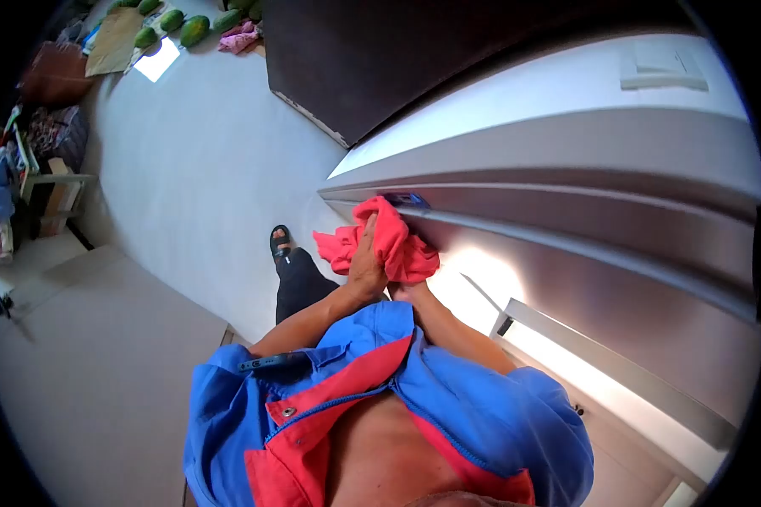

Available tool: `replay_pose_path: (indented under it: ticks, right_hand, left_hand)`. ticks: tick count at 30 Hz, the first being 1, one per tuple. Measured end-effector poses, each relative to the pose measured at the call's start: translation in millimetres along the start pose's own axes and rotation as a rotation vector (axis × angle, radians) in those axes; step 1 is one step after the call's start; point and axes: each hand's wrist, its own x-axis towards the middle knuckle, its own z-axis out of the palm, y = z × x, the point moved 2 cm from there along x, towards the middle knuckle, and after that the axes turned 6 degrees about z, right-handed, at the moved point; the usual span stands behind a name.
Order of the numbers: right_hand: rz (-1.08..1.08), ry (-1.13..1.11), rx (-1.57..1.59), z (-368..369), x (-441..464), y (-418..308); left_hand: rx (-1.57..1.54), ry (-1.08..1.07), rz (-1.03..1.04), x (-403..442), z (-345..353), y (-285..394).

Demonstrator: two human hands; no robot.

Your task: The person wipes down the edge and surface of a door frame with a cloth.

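A crumpled red-pink cloth [389, 241] is bunched between my two hands beside a grey metal frame. My left hand [367, 269] grips the cloth from its left side, its fingers pointing up along the folds. Below the cloth, my right hand [410, 291] is closed on its lower edge, its fingers mostly hidden by the fabric. A small blue item [410, 200] shows on the frame just behind the top of the cloth; I cannot make out what it is.
A dark panel [380, 59] stands at the top. Green fruits [194, 31] lie on the floor at the top left, near a pink cloth [238, 38]. A shelf [59, 179] with piled items is at the left. A door [93, 338] occupies the lower left.
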Motion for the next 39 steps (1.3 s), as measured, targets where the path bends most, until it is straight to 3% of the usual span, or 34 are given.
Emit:
replay_pose_path:
  ticks: [3,5,8,11,13,14,17,19,21,23,25,26,27,29,30,31,33,34,39]
  right_hand:
    - [-0.085,0.030,-0.014,21,38,4]
    - [-0.109,0.163,-0.016,-1,81,18]
    - [-0.175,0.113,0.041,30,64,20]
    - [-0.246,0.140,0.053,57,47,19]
    - [-0.250,0.186,-0.120,55,51,21]
    - [-0.270,0.297,-0.051,62,53,17]
    - [-0.410,0.321,-0.174,79,25,14]
    - [-0.489,0.222,-0.198,96,-15,7]
    - [-0.723,0.248,-0.548,98,-39,-8]
    - [-0.686,0.197,-0.579,89,-50,-19]
    - [-0.660,0.335,-0.877,97,-76,-31]
    - [-0.913,0.292,-0.804,78,-63,-24]
    - [-0.929,0.283,-0.784,87,-81,-33]
    - [-0.998,0.316,-0.816,110,-153,-60]
    - [-1.226,0.384,-1.044,109,-173,-74]
    - [-1.249,0.384,-1.032,100,-184,-80]
    - [-1.514,0.338,-0.964,84,-206,-94]
    - [-1.475,0.358,-0.936,77,-218,-97]
    - [-1.561,0.372,-0.822,25,-245,-110]
  left_hand:
    - [0.161,0.084,0.148,27,-26,-14]
    - [0.087,0.126,0.059,41,-36,-29]
    - [0.104,0.120,0.040,67,-57,-4]
    - [0.105,0.175,0.257,90,-68,5]
    - [-0.008,0.144,0.037,94,-64,-21]
    - [-0.039,0.051,-0.054,96,-64,-31]
    - [-0.222,0.076,0.020,101,-66,-12]
    - [-0.205,0.023,0.055,115,-73,49]
    - [-0.158,0.107,0.228,131,-68,94]
    - [-0.124,0.092,0.266,135,-64,109]
    - [0.014,0.093,0.292,133,-62,114]
    - [-0.086,0.134,0.291,127,-57,116]
    - [-0.074,0.122,0.310,130,-51,136]
    - [0.004,0.262,0.664,126,-42,193]
    - [-0.154,0.286,0.695,129,-37,205]
    - [-0.156,0.278,0.718,131,-28,225]
    - [0.197,0.445,0.991,131,-11,263]
    - [0.346,0.517,1.058,129,-7,264]
    - [0.545,0.386,0.996,97,30,258]
